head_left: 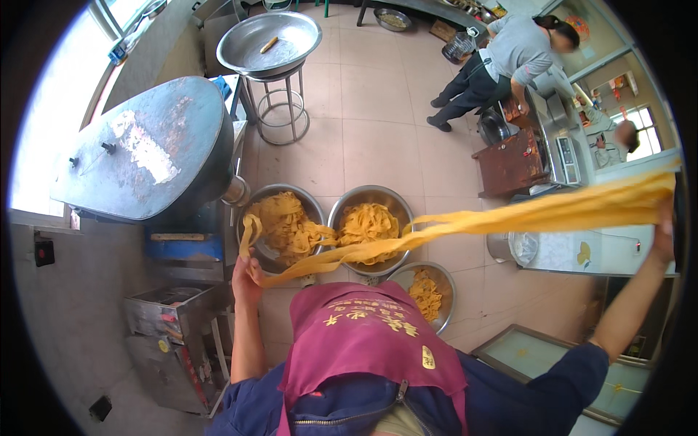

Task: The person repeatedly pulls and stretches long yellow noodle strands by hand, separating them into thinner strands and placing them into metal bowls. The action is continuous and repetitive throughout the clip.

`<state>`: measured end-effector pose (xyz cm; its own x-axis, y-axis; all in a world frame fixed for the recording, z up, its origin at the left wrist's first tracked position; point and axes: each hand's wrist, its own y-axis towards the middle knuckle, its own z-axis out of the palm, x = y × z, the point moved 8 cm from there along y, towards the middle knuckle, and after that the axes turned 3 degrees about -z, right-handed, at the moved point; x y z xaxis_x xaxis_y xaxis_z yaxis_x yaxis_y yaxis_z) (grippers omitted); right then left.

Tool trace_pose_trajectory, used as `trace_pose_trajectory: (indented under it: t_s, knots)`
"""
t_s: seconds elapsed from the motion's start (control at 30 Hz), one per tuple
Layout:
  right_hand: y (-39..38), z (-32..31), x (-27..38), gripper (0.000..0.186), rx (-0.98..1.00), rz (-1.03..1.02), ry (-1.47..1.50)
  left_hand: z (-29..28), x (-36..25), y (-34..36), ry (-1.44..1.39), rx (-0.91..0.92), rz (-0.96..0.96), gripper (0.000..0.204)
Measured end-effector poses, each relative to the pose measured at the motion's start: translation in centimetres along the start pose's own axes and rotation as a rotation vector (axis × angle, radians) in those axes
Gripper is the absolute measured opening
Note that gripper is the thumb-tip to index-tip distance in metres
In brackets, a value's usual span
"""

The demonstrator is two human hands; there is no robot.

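Long, flat yellow noodle strips stretch across in front of me from one hand to the other. My left hand is closed around their left end, beside the left metal bowl, and a loose loop rises above its fingers. Far out to the right, my raised right hand grips the other end; its fingers are partly hidden by the bundle. More yellow strips fill the left bowl. The middle metal bowl also holds a heap of strips, with the stretched bundle passing over it.
Near my apron's right side stands a bowl with smaller pieces. A large grey-lidded machine is at left. Behind it, a wide metal basin on a stand holds a short wooden stick. A co-worker bends at the right-hand counter.
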<state>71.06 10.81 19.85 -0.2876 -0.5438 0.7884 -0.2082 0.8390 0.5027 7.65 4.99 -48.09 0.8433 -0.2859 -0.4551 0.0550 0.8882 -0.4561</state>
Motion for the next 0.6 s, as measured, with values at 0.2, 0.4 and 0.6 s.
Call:
trace_pose_trajectory:
  t_s: [0.2, 0.4, 0.6]
  knots:
    - [-10.5, 14.8, -21.8, 0.033, 0.264, 0.564, -0.057, 18.2, 0.5, -8.9, 0.424, 0.309, 0.077, 0.038]
    - [-18.8, 29.2, -35.7, 0.041, 0.518, 0.307, -0.429, 32.1, 2.7, -13.3, 0.806, 0.638, 0.162, 0.043]
    - [-20.6, 44.9, -26.5, 0.062, 0.673, 1.311, 1.039, 37.6, 11.4, -15.4, 1.192, 1.122, 0.361, 0.038]
